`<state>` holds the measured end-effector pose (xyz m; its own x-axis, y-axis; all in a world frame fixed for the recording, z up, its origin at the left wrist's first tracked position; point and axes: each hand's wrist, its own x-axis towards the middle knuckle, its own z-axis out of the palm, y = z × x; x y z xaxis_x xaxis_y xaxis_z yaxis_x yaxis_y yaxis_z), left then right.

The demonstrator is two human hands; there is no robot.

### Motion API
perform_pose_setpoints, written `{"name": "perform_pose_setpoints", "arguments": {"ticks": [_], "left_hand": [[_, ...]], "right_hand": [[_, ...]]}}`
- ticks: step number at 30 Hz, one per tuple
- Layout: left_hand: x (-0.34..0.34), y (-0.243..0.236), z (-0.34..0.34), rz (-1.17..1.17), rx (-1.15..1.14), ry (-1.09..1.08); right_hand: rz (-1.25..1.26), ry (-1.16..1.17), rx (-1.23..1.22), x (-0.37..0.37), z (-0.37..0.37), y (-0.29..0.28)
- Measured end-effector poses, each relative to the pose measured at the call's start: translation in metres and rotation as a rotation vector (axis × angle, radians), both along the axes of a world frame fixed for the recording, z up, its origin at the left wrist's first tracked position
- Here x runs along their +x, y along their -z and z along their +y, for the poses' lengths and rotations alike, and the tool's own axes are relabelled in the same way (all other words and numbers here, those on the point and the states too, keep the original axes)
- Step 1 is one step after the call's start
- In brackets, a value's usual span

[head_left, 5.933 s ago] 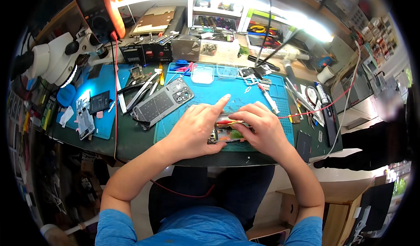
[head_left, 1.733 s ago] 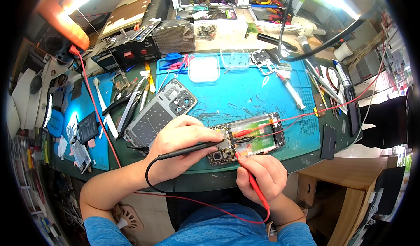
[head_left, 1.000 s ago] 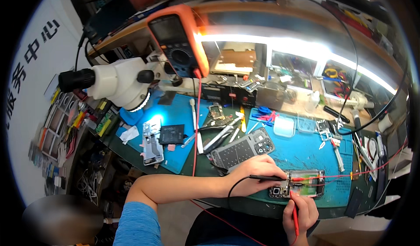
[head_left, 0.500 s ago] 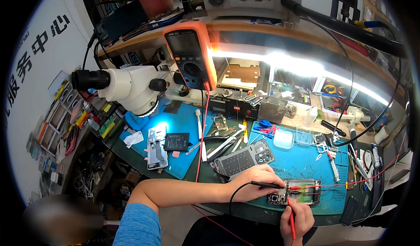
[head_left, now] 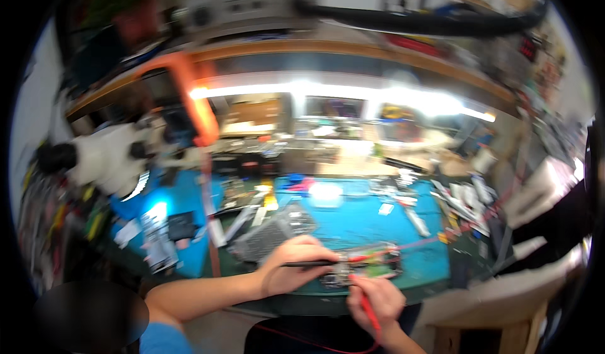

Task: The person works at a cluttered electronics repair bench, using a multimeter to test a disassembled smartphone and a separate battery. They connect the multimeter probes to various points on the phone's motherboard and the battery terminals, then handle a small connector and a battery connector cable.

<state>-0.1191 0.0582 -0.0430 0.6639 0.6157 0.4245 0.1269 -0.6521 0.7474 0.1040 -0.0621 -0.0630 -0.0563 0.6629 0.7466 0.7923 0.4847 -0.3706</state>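
Note:
The picture is blurred by motion. My left hand (head_left: 291,267) grips a black test probe (head_left: 312,264) whose tip lies on an opened phone (head_left: 368,266) at the front of the blue mat (head_left: 372,222). My right hand (head_left: 376,298) holds a red test probe (head_left: 367,303), its tip touching the same phone from below. A red lead runs from it toward my body. A second opened phone (head_left: 272,233) lies just left of my left hand.
An orange multimeter (head_left: 189,99) stands at the back left, beside a white microscope (head_left: 110,159). Tools, tweezers and small parts crowd the mat's far and right sides (head_left: 454,203). A lit shelf (head_left: 328,111) runs along the back. A wooden stool (head_left: 498,319) stands at lower right.
The view has swung right and blurred since half a second ago. Both hands stay on the phone with their probes, as they have since 1.7 s ago.

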Motion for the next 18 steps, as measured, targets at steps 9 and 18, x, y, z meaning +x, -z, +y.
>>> {"name": "perform_pose_setpoints", "arguments": {"ticks": [9,18], "left_hand": [[0.004,-0.015,-0.006,0.095,-0.008,-0.070],[0.001,-0.013,-0.005,0.075,-0.001,-0.057]], "right_hand": [[0.015,0.014,0.008,0.000,-0.004,-0.010],[0.001,0.024,0.019,-0.002,-0.003,-0.012]]}}
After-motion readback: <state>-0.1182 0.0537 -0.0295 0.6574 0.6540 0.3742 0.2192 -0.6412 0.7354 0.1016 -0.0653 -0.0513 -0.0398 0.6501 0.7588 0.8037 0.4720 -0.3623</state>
